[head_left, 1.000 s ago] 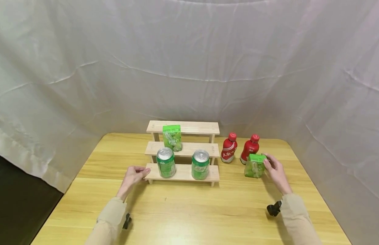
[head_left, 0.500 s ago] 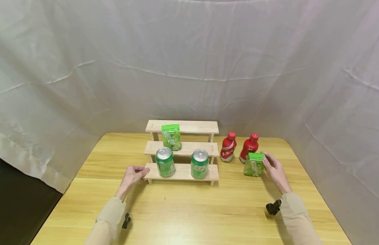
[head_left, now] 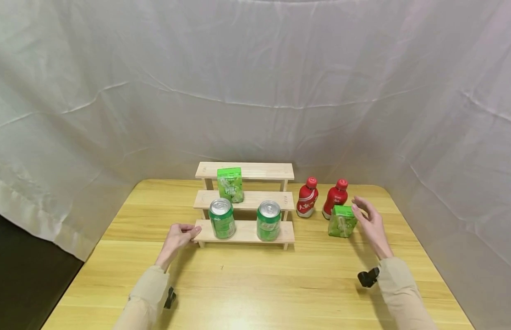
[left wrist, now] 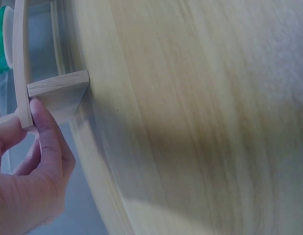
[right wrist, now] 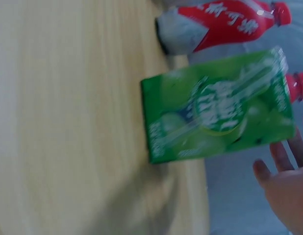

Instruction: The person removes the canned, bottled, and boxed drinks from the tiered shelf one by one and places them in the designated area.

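Observation:
My left hand [head_left: 180,239] pinches the left end of the lowest step of a small three-tier wooden shelf [head_left: 244,231]; in the left wrist view the thumb and fingers [left wrist: 48,142] clasp the board. To the right, my right hand [head_left: 371,225] is beside a green juice box [head_left: 342,222] standing on the table. Its fingers are extended and spread near the box's upper right edge, and the right wrist view shows the juice box [right wrist: 217,107] with nothing curled round it. Whether a fingertip still touches the box, I cannot tell.
Two green cans [head_left: 222,219] stand on the lowest step, and another green juice box [head_left: 230,185] on the middle one. Two red-capped bottles [head_left: 307,198] stand right of the shelf, one behind the near juice box. A pale curtain [head_left: 255,91] surrounds the table [head_left: 255,284].
My right hand has loosened from the juice box, its fingers now spread and slightly raised, while the box stays standing. The left hand keeps its hold on the shelf.

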`<state>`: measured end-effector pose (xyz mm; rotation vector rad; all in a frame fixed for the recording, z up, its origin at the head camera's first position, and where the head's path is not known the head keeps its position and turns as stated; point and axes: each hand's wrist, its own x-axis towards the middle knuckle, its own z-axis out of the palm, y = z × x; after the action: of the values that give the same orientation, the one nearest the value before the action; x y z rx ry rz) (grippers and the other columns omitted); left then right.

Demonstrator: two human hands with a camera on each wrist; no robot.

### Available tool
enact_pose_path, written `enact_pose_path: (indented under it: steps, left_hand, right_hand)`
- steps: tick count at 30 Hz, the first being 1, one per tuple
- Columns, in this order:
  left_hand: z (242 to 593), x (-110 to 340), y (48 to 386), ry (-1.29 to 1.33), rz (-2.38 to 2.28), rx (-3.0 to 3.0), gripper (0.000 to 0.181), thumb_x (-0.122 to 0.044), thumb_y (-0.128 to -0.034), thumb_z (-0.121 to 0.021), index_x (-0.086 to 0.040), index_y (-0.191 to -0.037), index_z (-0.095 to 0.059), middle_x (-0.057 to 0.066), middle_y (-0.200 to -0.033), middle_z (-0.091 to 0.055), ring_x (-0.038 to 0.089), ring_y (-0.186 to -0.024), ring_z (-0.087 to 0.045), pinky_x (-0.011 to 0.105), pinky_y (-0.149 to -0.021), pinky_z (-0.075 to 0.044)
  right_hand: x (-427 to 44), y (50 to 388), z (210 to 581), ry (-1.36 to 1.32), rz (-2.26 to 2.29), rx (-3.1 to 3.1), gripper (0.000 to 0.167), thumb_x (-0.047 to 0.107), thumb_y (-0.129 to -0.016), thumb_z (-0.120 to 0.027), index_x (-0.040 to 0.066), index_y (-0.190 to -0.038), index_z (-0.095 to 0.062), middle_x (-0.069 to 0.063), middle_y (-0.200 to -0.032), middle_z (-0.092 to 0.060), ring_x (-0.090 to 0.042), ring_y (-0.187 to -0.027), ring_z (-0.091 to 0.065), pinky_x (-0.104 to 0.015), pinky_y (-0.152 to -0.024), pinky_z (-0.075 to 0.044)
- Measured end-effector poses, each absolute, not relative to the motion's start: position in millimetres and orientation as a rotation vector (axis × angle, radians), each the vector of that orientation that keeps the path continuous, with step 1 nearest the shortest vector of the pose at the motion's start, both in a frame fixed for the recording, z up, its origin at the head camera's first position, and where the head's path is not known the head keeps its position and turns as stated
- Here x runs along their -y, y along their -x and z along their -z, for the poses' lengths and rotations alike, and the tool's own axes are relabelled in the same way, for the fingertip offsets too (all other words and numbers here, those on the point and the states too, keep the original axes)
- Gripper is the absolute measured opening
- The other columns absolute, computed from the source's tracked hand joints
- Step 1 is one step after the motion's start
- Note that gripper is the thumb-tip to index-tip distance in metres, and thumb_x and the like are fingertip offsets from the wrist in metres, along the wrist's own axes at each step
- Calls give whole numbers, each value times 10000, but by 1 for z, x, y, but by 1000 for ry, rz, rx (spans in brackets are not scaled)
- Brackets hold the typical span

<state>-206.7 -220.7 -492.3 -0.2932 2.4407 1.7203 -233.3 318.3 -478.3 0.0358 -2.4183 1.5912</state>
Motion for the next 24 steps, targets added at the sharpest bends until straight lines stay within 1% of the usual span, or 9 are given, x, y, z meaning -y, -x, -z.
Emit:
enact_pose_path:
  steps: [2,4,9,11,14,17,20,21,24]
  left_hand:
    - [493,221,206,302,-1725,-2432,412,-121,-980,-645,214,-1207,-568,248,-967,-711,86,-697,-643,239,-688,-618]
    - [493,221,206,303,-1725,-2429,420,-124,-982,-643,214,-1218,-561,256,-974,-709,85,-696,-644,239,-691,-619]
    - [493,221,207,306,-1712,-2433,430,-133,-983,-644,208,-1231,-559,286,-1010,-703,85,-703,-648,252,-712,-626]
    - [493,221,207,312,-1704,-2438,436,-139,-983,-645,207,-1233,-557,293,-1021,-699,86,-708,-649,260,-722,-628]
    - [493,221,207,313,-1694,-2447,445,-147,-984,-646,209,-1235,-555,306,-1037,-695,90,-718,-650,269,-732,-628]
    - [493,221,207,313,-1692,-2448,449,-151,-983,-647,209,-1235,-555,307,-1036,-694,90,-716,-648,268,-727,-626]
    - [493,221,208,310,-1692,-2449,445,-152,-982,-649,207,-1228,-561,289,-1008,-704,86,-704,-645,259,-708,-619]
    - [493,221,208,309,-1695,-2446,446,-153,-983,-649,207,-1230,-559,278,-998,-707,85,-701,-644,257,-705,-618]
    - [493,222,208,306,-1700,-2446,439,-148,-983,-647,207,-1226,-563,257,-980,-714,85,-695,-645,259,-701,-617]
  right_hand:
    - [-313,234,473,-28,-1572,2392,516,269,-1054,-532,8,-1488,-432,-109,-1421,-517,64,-1214,-428,-361,-1174,-390]
    - [-307,234,466,-33,-1544,2365,500,234,-1041,-560,5,-1472,-454,-134,-1423,-521,41,-1215,-418,-473,-1165,-360]
    - [-290,235,449,-43,-1476,2332,479,181,-1009,-610,6,-1440,-496,-219,-1434,-522,104,-1160,-381,-344,-1068,-359]
    - [-283,235,444,-59,-1475,2318,474,167,-998,-625,10,-1431,-510,-220,-1432,-526,95,-1163,-385,-292,-1045,-357]
    - [-273,235,436,-93,-1500,2300,474,155,-983,-648,19,-1421,-526,-172,-1416,-538,53,-1187,-407,-228,-1021,-349]
    - [-263,234,427,-137,-1537,2293,485,154,-978,-657,22,-1424,-519,-46,-1353,-560,0,-1213,-441,-160,-1006,-359]
    - [-251,234,419,-178,-1597,2297,502,142,-982,-650,15,-1441,-492,-26,-1358,-529,-4,-1185,-477,-104,-990,-388]
    - [-247,234,416,-195,-1628,2297,500,139,-988,-641,16,-1446,-483,-35,-1366,-517,-19,-1180,-493,-86,-981,-406]
    - [-233,236,408,-250,-1689,2320,515,135,-999,-620,18,-1470,-448,-152,-1439,-469,-51,-1200,-501,-93,-998,-428]
